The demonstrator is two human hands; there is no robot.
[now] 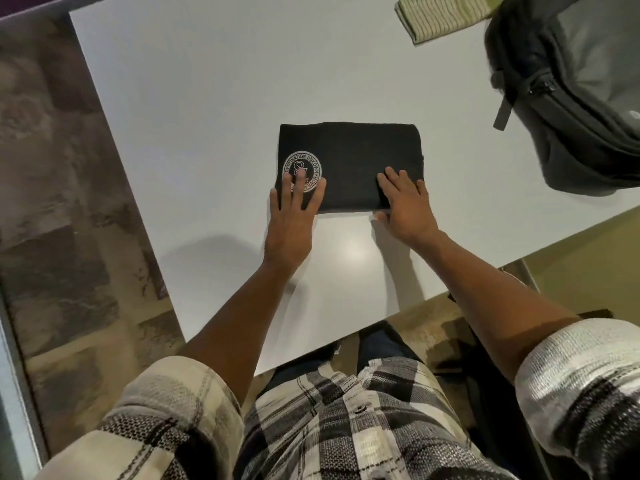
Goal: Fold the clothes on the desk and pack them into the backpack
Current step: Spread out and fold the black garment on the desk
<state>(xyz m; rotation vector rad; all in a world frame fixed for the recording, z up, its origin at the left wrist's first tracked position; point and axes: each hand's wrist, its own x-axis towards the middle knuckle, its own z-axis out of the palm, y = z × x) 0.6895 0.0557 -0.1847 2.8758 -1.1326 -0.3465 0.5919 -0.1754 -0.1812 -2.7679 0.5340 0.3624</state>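
Head view, left hand (289, 216): fingers straight and spread, pressing flat on the 7 o'clock corner of the folded black garment (349, 161), fingertips over its round white logo (302, 171).
Right hand (407, 206): fingers extended, lying flat on the garment's 5 o'clock corner, thumb on the desk; nothing gripped.
Black garment: a neat rectangle at the middle of the white desk (207, 116).
Striped garment (440, 15): folded, at 1 o'clock, beside the backpack.
Backpack (568, 109): dark, unzipped, at 2 o'clock, grey lining showing.
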